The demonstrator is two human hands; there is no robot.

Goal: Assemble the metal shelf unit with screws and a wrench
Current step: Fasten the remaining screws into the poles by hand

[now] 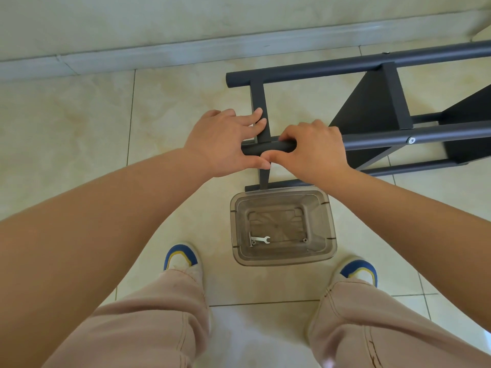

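Observation:
The dark metal shelf unit [372, 107] lies on its side on the tiled floor, reaching off to the right. My left hand [225, 140] grips the end of its near round tube [268, 147], fingers lying against the flat crossbar [259, 102], thumb under the tube. My right hand [314, 150] curls over the same tube just to the right. A silver screw head [411, 140] shows on that tube further right. A small silver wrench [261, 239] lies in a clear plastic bin [329, 208] below my hands, with a couple of small screws [305, 240] beside it.
The wall's grey baseboard [159, 55] runs across the top. My two shoes [180, 257] stand either side of the bin on the beige tiles. Dark shelf panels [467, 134] sit between the tubes at right.

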